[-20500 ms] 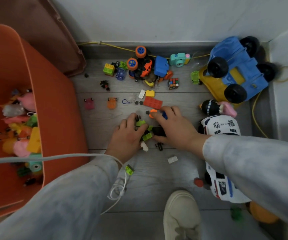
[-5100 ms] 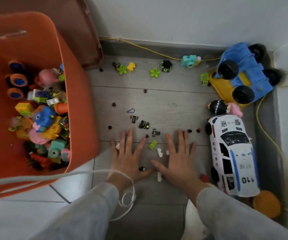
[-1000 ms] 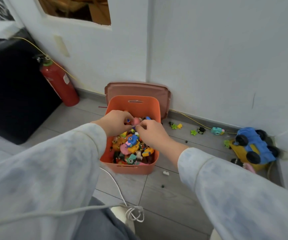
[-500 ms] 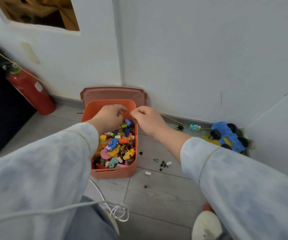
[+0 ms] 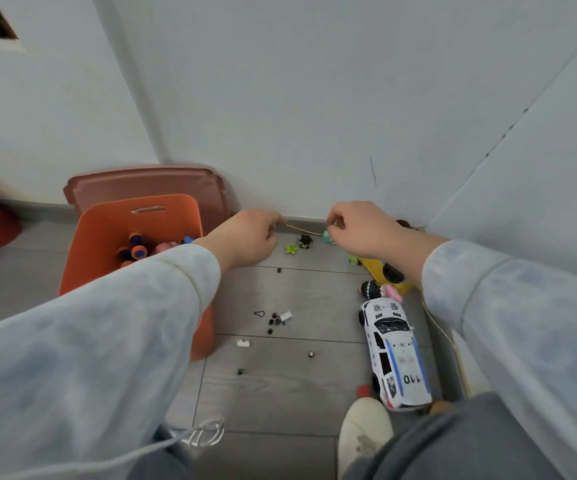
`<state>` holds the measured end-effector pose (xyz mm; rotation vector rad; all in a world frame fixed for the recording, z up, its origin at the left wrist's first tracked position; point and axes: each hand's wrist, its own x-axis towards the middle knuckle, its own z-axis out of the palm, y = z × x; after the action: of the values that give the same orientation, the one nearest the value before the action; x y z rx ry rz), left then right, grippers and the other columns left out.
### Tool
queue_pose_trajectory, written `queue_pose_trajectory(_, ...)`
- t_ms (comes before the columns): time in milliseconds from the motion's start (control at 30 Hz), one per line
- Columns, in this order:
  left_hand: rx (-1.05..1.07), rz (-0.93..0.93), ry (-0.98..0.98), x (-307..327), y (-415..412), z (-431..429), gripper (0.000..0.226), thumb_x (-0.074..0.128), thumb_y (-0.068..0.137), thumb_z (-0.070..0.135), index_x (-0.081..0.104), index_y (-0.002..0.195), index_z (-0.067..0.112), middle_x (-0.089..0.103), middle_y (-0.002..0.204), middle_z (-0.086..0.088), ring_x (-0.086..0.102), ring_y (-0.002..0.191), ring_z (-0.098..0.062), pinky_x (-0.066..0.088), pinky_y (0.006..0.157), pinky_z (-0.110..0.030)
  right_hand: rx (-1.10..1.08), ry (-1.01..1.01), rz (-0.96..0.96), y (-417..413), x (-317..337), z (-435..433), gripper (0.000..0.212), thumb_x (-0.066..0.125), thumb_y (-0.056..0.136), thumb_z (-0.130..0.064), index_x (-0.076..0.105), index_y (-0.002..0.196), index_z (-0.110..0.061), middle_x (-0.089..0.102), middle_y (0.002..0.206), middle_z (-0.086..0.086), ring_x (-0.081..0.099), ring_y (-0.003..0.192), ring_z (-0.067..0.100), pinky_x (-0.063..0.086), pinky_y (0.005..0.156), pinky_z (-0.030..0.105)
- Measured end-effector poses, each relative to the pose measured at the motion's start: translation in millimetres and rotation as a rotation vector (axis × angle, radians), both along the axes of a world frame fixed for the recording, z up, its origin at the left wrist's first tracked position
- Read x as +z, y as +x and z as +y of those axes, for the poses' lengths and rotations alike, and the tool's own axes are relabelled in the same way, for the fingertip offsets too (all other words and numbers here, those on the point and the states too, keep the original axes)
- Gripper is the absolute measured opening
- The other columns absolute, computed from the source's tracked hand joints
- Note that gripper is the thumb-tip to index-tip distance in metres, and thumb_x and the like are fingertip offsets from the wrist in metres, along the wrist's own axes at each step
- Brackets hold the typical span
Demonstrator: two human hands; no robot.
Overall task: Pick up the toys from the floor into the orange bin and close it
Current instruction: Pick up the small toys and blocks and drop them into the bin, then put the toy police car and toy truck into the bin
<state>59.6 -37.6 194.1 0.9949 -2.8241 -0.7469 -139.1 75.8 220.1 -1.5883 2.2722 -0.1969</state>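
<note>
My left hand [image 5: 249, 237] and right hand [image 5: 359, 230] hover with fingers curled; whether either pinches anything I cannot tell. The orange bin [image 5: 100, 237] stands open at nine o'clock of my left hand, and a white police car [image 5: 394, 355] lies at six o'clock of my right

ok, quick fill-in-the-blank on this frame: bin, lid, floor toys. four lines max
1. The bin with toys inside is ___ in colour.
2. Its lid is off and stands behind it, against the ___.
3. The white toy car on the floor bears the number ___.
4. The flower-shaped toy near the skirting is ___.

Missing words: orange; wall; 110; green.
</note>
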Motion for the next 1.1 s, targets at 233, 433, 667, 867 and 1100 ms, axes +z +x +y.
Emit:
queue_pose_trajectory(233, -0.092, -0.099, 0.012, -37, -47, 13, 0.048, 0.050, 0.094, 0.018, 0.048, 0.142, 0.018, 0.052, 0.134, -0.010, 0.047, 0.129, -0.025, 0.033, 0.109, -0.032, -0.019, 0.152, 0.013, -51, -59, 42, 0.044, 0.053, 0.094, -0.031, 0.053, 0.134, -0.015, 0.057, 0.126, 0.013, 0.054, 0.116, 0.029, 0.046, 0.093, 0.037)
queue_pose_trajectory(433, -0.140, -0.178, 0.071, -75, -91, 34, 0.056, 0.051, 0.095, 0.034, 0.036, 0.148, 0.025, 0.044, 0.143, -0.010, 0.046, 0.131, -0.030, 0.039, 0.109, -0.043, -0.163, 0.225, -0.040, -75, -113, 80, 0.057, 0.058, 0.091, -0.044, 0.048, 0.138, -0.014, 0.049, 0.131, 0.017, 0.053, 0.117, 0.034, 0.047, 0.096, 0.040)
queue_pose_trajectory(667, -0.201, -0.261, 0.169, -132, -118, 75, 0.077, 0.058, 0.093, 0.045, 0.016, 0.156, 0.029, 0.031, 0.153, -0.008, 0.040, 0.136, -0.029, 0.036, 0.108, -0.038, -0.414, 0.335, -0.139, -87, -188, 137, 0.102, 0.067, 0.072, -0.070, 0.019, 0.152, -0.031, 0.034, 0.142, 0.013, 0.040, 0.128, 0.041, 0.041, 0.102, 0.050)
queue_pose_trajectory(867, -0.162, -0.322, 0.220, -156, -109, 74, 0.083, 0.059, 0.090, 0.053, 0.013, 0.156, 0.033, 0.032, 0.151, -0.009, 0.042, 0.134, -0.031, 0.039, 0.109, -0.044, -0.485, 0.496, -0.254, -76, -233, 167, 0.126, 0.081, 0.068, -0.058, -0.005, 0.157, -0.031, 0.017, 0.150, 0.014, 0.049, 0.126, 0.037, 0.046, 0.101, 0.044)
queue_pose_trajectory(1100, -0.106, -0.307, 0.208, -134, -86, 59, 0.081, 0.059, 0.090, 0.053, 0.016, 0.155, 0.032, 0.037, 0.149, -0.009, 0.045, 0.133, -0.030, 0.039, 0.110, -0.044, -0.472, 0.421, -0.266, -80, -224, 158, 0.121, 0.084, 0.070, -0.041, 0.000, 0.157, -0.033, 0.028, 0.142, 0.014, 0.056, 0.115, 0.034, 0.048, 0.096, 0.042)
